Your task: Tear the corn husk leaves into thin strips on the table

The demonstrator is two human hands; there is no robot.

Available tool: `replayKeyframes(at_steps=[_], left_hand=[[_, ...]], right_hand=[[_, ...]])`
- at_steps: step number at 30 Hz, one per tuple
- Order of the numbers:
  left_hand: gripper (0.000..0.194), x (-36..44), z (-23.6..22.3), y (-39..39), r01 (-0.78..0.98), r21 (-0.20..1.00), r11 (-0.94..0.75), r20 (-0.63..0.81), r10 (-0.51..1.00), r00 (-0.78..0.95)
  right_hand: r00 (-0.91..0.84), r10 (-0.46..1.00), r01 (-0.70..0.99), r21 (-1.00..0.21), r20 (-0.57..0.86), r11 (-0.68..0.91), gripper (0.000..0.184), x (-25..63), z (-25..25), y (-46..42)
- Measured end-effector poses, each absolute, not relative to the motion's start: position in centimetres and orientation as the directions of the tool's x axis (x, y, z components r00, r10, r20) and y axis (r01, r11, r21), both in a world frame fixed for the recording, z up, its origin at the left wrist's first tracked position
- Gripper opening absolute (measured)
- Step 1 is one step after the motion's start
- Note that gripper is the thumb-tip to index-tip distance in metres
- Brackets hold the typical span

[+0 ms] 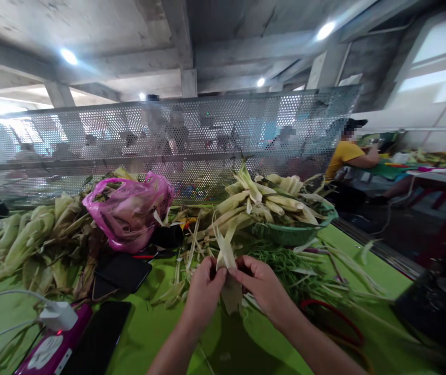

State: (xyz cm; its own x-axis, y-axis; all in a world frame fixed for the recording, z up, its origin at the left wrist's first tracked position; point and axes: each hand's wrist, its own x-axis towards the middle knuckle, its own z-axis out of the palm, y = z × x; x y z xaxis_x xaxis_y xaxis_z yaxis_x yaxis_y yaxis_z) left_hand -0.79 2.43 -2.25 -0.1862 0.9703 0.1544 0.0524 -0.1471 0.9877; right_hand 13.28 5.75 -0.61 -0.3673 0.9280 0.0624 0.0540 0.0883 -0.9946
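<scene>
Pale corn husk strips point(227, 254) cross one another between my two hands, in front of me above the green table. My left hand point(204, 285) pinches the husk from the left with thumb and fingers. From the right, my right hand point(260, 284) grips the same husk, its thumb close to the left thumb. A broad end of the husk point(231, 298) hangs below my fingers. Just beyond my hands lie loose husk scraps and thin green strands point(281, 268). The fingertips behind the husk are partly hidden.
A green basket point(291, 234) heaped with husks stands behind my hands. To the left are a pink plastic bag point(135, 213), piled husks point(39, 234), phones point(101, 333) and a purple power strip point(57, 346). A perforated metal screen point(207, 135) rises behind; a person in yellow point(348, 153) sits right.
</scene>
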Motion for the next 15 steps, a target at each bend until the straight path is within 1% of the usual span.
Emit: replayKeyframes(at_steps=[3,7,9,11,12,13,15], left_hand=[[0.012,-0.5,-2.7,2.4,0.060,0.986,-0.155,0.164,0.964,-0.210],[0.007,-0.6,-3.3,3.0,-0.002,0.983,-0.182,0.176,0.958,-0.226],[0.009,-1.4,-3.4,3.5,-0.016,0.983,-0.181,0.169,0.943,-0.285],[0.013,-2.6,-3.5,4.0,-0.018,0.992,-0.125,0.109,0.921,-0.373],[0.015,-3.3,-3.5,4.2,-0.048,0.993,-0.106,0.078,0.912,-0.403],[0.017,-4.0,-3.5,4.4,-0.092,0.993,-0.077,0.027,0.891,-0.453],[0.021,-5.2,-3.5,4.6,-0.146,0.987,-0.069,-0.019,0.851,-0.525]], right_hand=[[-0.366,0.923,0.066,-0.987,0.114,0.148,0.030,13.2,-0.5,5.4],[-0.437,0.882,0.043,-0.975,0.178,0.219,0.024,12.6,0.3,4.2],[-0.487,0.854,-0.009,-0.978,0.184,0.206,0.023,12.5,1.3,3.4],[-0.517,0.838,-0.072,-0.984,0.175,0.161,0.023,13.0,2.8,2.5],[-0.503,0.847,-0.104,-0.985,0.170,0.136,0.025,13.7,3.6,2.1],[-0.454,0.874,-0.145,-0.982,0.173,0.119,0.027,14.6,4.5,1.8],[-0.248,0.942,-0.213,-0.961,0.227,0.176,0.037,17.3,6.1,1.4]])
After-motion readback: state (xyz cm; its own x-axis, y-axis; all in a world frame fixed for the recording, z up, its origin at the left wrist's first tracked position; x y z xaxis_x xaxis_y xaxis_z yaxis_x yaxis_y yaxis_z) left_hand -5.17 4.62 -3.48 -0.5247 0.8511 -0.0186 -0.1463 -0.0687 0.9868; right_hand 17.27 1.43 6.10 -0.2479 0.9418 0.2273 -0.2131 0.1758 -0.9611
